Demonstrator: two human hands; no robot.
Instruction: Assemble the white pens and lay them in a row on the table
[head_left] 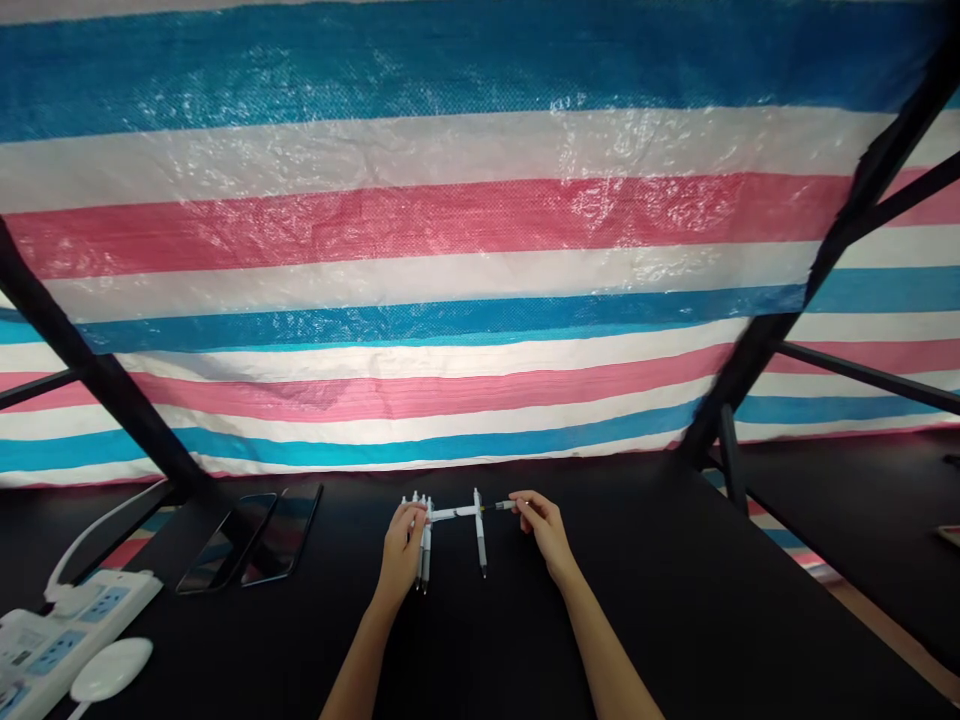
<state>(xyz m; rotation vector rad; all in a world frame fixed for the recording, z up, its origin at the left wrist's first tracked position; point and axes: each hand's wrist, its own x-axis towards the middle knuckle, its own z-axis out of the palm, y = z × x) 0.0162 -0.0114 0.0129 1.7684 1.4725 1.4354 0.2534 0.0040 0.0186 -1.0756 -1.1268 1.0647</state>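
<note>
My left hand (403, 545) is closed, its thumb and fingers pinching the end of a white pen barrel (454, 514) that points to the right. My right hand (545, 532) pinches a short, partly clear pen tip section (504, 505), in line with the barrel and apart from it. A thin piece seems to show between the two parts, too small to make out. One white pen with a grey grip (481, 545) lies upright in view between my hands, at the barrel's right end. Several similar pens (426, 565) lie side by side by my left hand, partly hidden by it.
Two dark phone-like slabs (281, 540) lie left on the black table (480, 660). A white power strip (82, 620) and a white rounded device (112, 668) are at the lower left. Behind hangs a striped plastic sheet (420, 220), with black frame bars (757, 360) at both sides.
</note>
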